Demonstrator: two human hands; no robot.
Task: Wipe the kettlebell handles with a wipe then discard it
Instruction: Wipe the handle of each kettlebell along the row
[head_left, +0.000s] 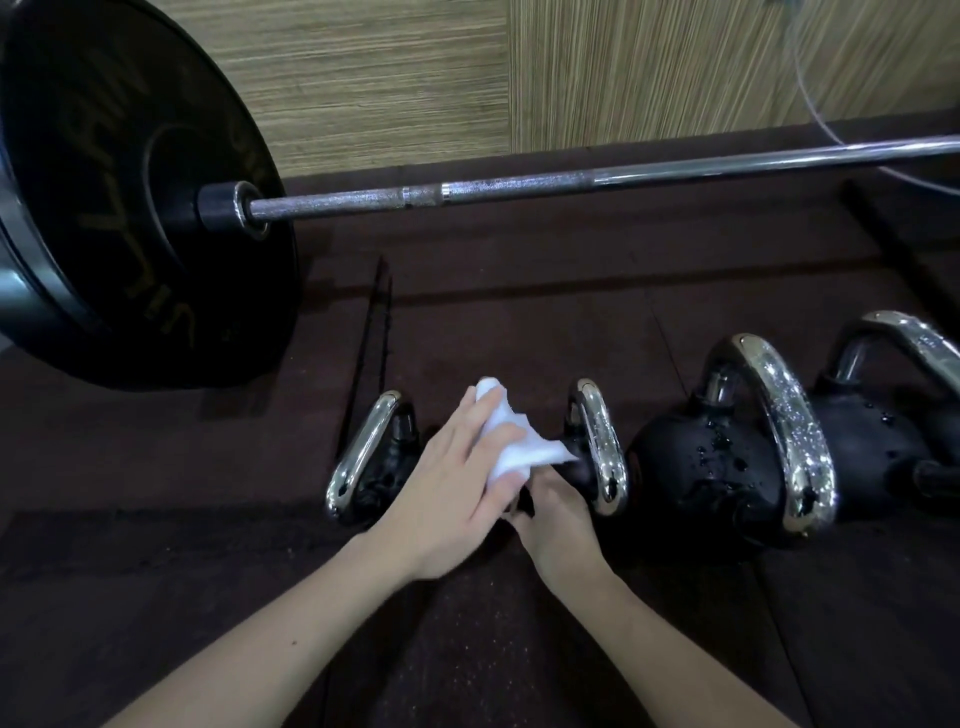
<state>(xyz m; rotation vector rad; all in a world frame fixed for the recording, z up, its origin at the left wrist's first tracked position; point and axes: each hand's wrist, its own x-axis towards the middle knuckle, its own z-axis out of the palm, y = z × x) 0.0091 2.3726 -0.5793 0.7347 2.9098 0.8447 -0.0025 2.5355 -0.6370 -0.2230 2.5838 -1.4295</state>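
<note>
1. Our left hand (447, 483) pinches the white wipe (506, 441); whether the right hand (558, 525) is closed we cannot tell.
2. The wet kettlebell handle (597, 447) stands just right of the wipe, its arch running away from us.

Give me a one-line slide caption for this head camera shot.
Left hand holds a white wipe beside a droplet-speckled chrome kettlebell handle, right hand close below it.

Kettlebells (701, 467) in a row on floor (156, 571), barbell (519, 189) behind
</note>
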